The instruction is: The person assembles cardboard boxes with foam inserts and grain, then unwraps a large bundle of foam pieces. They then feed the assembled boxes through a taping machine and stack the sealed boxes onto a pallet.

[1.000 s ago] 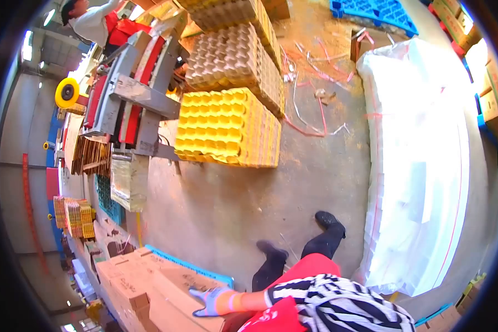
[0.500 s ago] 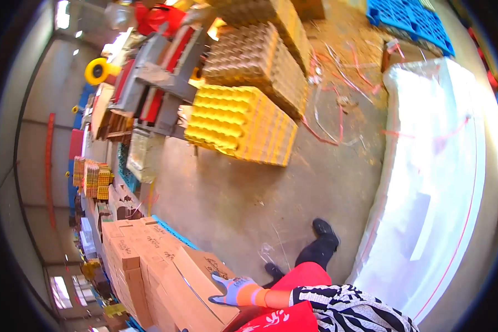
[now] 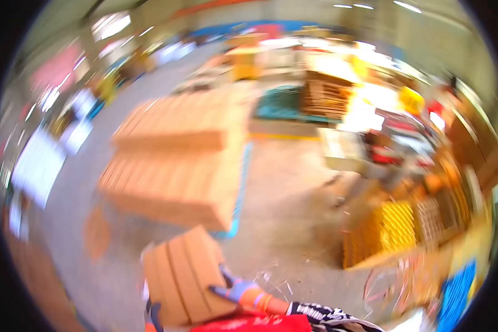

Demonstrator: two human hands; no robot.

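Observation:
Several brown cardboard boxes (image 3: 185, 276), pressed together in one bundle, are held in front of my body at the bottom. My right hand (image 3: 240, 290), in a grey-blue and orange glove, grips the bundle's right side with its fingers spread over the edge. At the lower left corner of the bundle, my left hand (image 3: 154, 316) is partly in view, gloved too, with its fingers against the boxes. A large stack of similar boxes (image 3: 171, 171) stands just beyond, on a blue pallet (image 3: 241, 193). The view is blurred by motion.
Yellow egg trays (image 3: 397, 226) and brown trays stand on the right, near loose strapping (image 3: 387, 285) on the floor. A blue pallet (image 3: 457, 296) lies at the lower right. Machinery (image 3: 398, 138) is at the right back, white stacks (image 3: 39, 166) at the left.
The view has turned and levelled, bringing the box stack to the centre left. The bundle is now apart from the stack, between my hands, and my left hand has come more into view.

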